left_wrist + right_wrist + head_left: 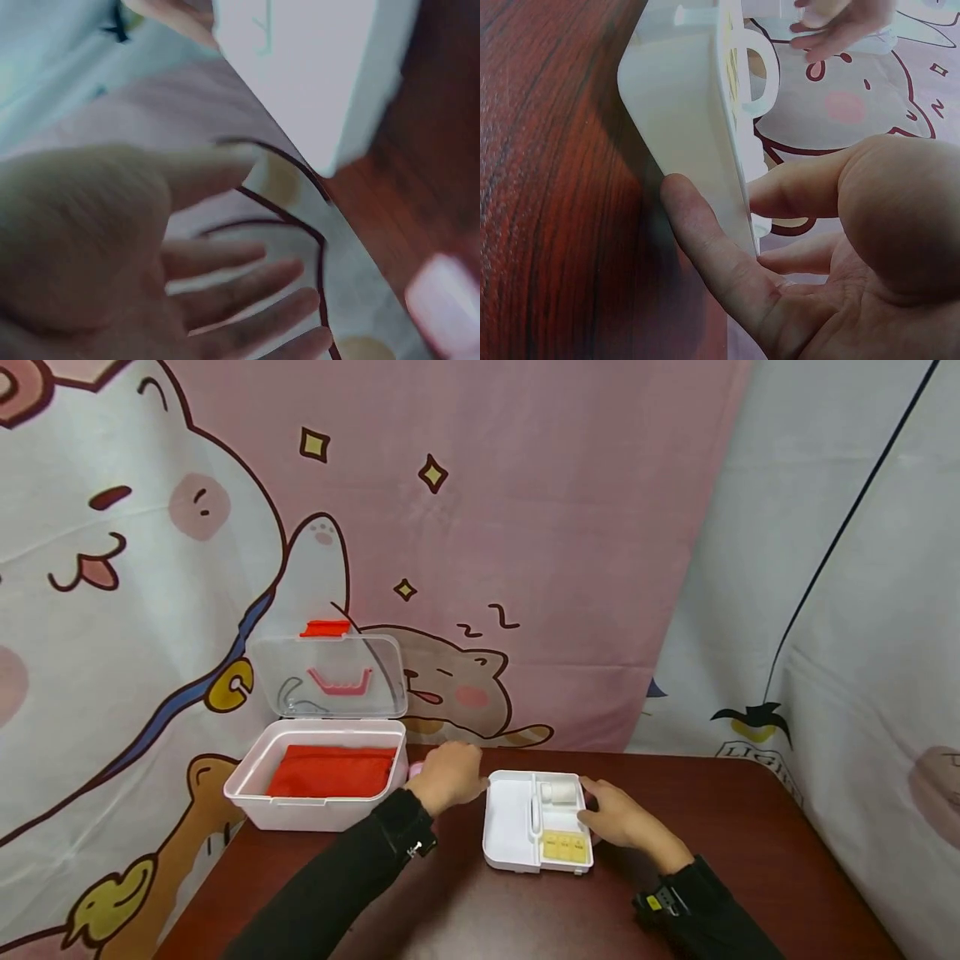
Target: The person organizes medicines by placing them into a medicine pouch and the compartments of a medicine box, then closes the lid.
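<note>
A shallow white plastic box [512, 831] with compartments lies on the table, a white roll [558, 792] in its upper right part and yellow lidded compartments [565, 847] below. My right hand [622, 817] grips its right side. In the right wrist view one finger lies along the outer wall of the box [686, 135], while the thumb and another finger are at the rim. My left hand [452, 774] is by the upper left corner of the box; the left wrist view shows its fingers [247, 300] extended with nothing in them. A pinkish rounded object [416, 769] sits beside it, partly hidden.
To the left stands a white storage box [315, 814] with its clear lid [326, 672] raised and a red fabric item [333, 771] inside. A printed cloth [555, 568] hangs behind the brown table [720, 827].
</note>
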`<state>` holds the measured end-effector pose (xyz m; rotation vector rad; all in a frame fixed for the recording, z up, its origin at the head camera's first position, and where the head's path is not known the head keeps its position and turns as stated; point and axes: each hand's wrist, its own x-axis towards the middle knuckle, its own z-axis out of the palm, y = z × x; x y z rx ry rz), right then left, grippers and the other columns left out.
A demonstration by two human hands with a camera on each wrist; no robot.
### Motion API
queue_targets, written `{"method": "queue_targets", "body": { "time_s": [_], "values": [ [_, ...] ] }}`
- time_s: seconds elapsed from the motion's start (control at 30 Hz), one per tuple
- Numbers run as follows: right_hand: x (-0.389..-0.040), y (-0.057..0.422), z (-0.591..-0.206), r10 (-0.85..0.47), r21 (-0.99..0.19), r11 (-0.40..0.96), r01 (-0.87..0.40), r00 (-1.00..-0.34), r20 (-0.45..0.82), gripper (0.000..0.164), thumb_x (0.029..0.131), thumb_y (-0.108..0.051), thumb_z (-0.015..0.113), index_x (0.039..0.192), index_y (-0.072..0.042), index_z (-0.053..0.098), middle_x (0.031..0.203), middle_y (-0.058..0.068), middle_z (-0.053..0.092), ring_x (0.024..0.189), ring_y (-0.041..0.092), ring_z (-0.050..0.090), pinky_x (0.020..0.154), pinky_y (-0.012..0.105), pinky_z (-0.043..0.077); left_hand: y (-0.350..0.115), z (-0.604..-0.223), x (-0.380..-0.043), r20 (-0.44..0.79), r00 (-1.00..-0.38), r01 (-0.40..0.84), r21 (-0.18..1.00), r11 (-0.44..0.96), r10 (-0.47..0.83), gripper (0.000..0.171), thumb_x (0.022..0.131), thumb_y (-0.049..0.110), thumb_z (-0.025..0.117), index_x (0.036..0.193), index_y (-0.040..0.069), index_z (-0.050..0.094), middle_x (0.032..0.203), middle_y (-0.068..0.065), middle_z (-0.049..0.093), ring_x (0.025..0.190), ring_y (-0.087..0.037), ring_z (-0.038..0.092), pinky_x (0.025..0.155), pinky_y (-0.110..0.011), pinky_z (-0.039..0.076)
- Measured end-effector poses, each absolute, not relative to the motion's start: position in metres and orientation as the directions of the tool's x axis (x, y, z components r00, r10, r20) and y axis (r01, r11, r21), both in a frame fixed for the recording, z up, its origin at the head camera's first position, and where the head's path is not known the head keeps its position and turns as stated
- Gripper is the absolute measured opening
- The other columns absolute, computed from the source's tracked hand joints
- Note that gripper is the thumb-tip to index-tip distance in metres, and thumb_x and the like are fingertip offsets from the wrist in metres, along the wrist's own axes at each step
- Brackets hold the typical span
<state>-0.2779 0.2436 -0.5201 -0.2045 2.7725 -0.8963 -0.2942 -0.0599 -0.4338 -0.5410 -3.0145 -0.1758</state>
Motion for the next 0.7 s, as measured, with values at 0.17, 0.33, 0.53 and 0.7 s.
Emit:
{"method": "queue_targets", "body": {
  "time_s": [0.17, 0.33, 0.53, 0.7],
  "values": [
    [-0.276, 0.243, -0.524, -0.197, -0.591, 0.805, -0.054, -0.964, -0.18, 0.076, 0.103, -0.019, 0.073, 0.167, 0.004, 0.039, 0.151, 0.027, 0.057, 0.111, 0.029, 0.064, 0.087, 0.04, 0.058, -0.066, -0.432, -0.318, -0.106, -0.942, 0.326, -0.05, 0.944, 0.32, 0.021, 0.091, 0.02, 0.085, 0.107, 0.007, 0.082, 0.11, -0.011, 0.08, 0.104, -0.033, 0.074, 0.094, -0.055, 0.064],
    [-0.276, 0.242, -0.524, -0.19, -0.579, 0.813, -0.055, -0.966, -0.175, 0.076, 0.103, -0.019, 0.073, 0.167, 0.005, 0.04, 0.153, 0.028, 0.056, 0.114, 0.031, 0.063, 0.091, 0.044, 0.057, -0.071, -0.442, -0.337, -0.216, -0.951, 0.246, -0.105, 0.964, 0.219, 0.021, 0.081, 0.017, 0.095, 0.097, 0.011, 0.083, 0.11, -0.009, 0.081, 0.106, -0.032, 0.073, 0.098, -0.054, 0.062],
    [-0.278, 0.242, -0.524, -0.191, -0.57, 0.819, -0.064, -0.967, -0.166, 0.075, 0.103, -0.018, 0.073, 0.167, 0.004, 0.04, 0.152, 0.026, 0.057, 0.115, 0.032, 0.063, 0.093, 0.045, 0.056, -0.071, -0.454, -0.344, -0.249, -0.96, 0.175, -0.175, 0.969, 0.129, 0.032, 0.075, 0.013, 0.098, 0.102, 0.013, 0.081, 0.117, -0.007, 0.08, 0.108, -0.03, 0.073, 0.095, -0.051, 0.058],
    [-0.28, 0.242, -0.525, -0.191, -0.563, 0.824, -0.07, -0.969, -0.159, 0.075, 0.103, -0.019, 0.073, 0.167, 0.003, 0.04, 0.153, 0.026, 0.057, 0.117, 0.032, 0.062, 0.096, 0.046, 0.055, -0.072, -0.453, -0.338, -0.228, -0.97, 0.14, -0.228, 0.964, 0.087, 0.034, 0.091, 0.015, 0.085, 0.125, 0.013, 0.081, 0.135, -0.007, 0.077, 0.117, -0.027, 0.07, 0.101, -0.048, 0.049]
  ]
}}
